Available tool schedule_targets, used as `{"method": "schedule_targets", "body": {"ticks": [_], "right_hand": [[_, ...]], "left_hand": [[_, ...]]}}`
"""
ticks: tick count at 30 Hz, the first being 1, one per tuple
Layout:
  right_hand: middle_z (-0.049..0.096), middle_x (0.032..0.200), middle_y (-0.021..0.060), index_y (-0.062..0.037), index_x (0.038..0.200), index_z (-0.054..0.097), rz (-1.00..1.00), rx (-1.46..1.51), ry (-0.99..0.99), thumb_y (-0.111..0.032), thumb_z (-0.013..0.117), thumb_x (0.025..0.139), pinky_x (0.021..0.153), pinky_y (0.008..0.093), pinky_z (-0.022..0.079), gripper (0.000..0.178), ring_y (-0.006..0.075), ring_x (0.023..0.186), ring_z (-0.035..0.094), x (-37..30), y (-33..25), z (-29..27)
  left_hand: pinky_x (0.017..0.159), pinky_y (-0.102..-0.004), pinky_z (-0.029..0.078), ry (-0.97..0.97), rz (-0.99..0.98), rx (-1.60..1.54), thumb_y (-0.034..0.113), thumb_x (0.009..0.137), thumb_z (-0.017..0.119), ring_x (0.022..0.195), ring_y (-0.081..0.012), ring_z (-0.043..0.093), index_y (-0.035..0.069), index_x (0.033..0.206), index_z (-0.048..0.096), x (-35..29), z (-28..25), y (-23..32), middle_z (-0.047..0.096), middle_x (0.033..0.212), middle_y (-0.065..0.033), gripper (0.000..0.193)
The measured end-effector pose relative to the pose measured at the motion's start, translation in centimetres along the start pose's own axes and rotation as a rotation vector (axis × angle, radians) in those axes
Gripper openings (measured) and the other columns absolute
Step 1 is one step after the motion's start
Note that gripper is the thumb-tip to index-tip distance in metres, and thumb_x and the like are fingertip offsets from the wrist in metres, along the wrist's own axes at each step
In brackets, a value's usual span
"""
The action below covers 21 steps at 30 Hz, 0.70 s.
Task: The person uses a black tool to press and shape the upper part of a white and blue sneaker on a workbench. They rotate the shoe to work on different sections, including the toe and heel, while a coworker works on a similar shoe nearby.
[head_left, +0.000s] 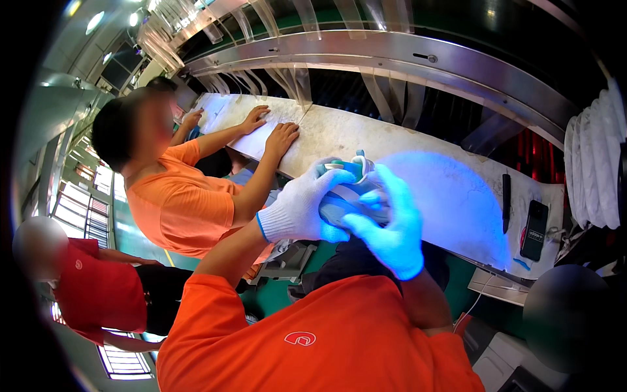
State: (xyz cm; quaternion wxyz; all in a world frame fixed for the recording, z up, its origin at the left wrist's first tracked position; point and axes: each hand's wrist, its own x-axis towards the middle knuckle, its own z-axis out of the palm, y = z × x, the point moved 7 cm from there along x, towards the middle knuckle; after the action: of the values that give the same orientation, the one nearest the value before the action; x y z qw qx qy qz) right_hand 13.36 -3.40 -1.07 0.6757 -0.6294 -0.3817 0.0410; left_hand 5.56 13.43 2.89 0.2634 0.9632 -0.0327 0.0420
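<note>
The gloved left hand (294, 208) grips a blue shoe-like piece (338, 204) at the bench's (359, 132) near edge; the gloved right hand (392, 225) touches it, grip unclear. Right lies a phone (534, 232); left, a co-worker's hands (282, 138); far, a metal rail (366, 51).

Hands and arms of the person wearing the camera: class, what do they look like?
The left hand wears a white knitted glove with a blue-edged cuff. The right hand wears a glove that looks bright blue as lit here; its own colour is unclear. Orange-red sleeves leave the forearms bare.
</note>
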Motion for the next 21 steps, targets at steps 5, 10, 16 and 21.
{"method": "schedule_targets", "body": {"ticks": [5,10,16,21], "right_hand": [[0.071,0.122,0.0095,0.0029,0.151,0.061,0.006,0.351,0.655,-0.006,0.066,0.106,0.075,0.0237,0.056,0.047,0.0121,0.088,0.065,-2.5,2.0,-16.6],[0.065,0.089,0.0032,-0.0153,0.123,0.072,-0.578,-0.367,-0.040,-0.032,0.073,0.099,0.064,0.0360,0.054,0.030,0.0186,0.072,0.065,-3.6,-7.4,-2.7],[0.070,0.130,0.0167,-0.0068,0.144,0.067,-0.031,-0.903,0.463,-0.030,0.078,0.100,0.104,0.0509,0.052,0.051,0.0375,0.120,0.066,-4.3,8.2,-16.9],[0.067,0.143,0.0183,-0.0077,0.152,0.062,0.324,-1.539,0.425,-0.034,0.077,0.101,0.110,0.0519,0.053,0.059,0.0415,0.127,0.065,-7.0,18.0,-24.3]], "left_hand": [[0.111,-0.0461,0.055,0.007,-0.018,-0.010,0.031,0.062,0.103,0.134,-0.0421,0.063,0.015,0.143,0.060,0.2,-1.0,-1.6,0.057,0.147,-0.0199,0.093],[0.113,-0.0461,0.053,-0.079,-0.016,-0.022,0.028,0.062,0.102,0.133,-0.0434,0.062,0.013,0.142,0.059,1.4,-0.1,-3.0,0.057,0.143,-0.0217,0.092],[0.119,-0.0454,0.048,-0.114,-0.122,-0.018,0.030,0.060,0.104,0.140,-0.0413,0.058,0.010,0.147,0.054,-0.6,1.4,-4.5,0.056,0.150,-0.0211,0.103],[0.118,-0.0464,0.049,-0.085,-0.075,-0.043,0.042,0.060,0.107,0.143,-0.0427,0.057,0.010,0.150,0.052,0.5,1.1,-4.1,0.052,0.155,-0.0224,0.110]]}}
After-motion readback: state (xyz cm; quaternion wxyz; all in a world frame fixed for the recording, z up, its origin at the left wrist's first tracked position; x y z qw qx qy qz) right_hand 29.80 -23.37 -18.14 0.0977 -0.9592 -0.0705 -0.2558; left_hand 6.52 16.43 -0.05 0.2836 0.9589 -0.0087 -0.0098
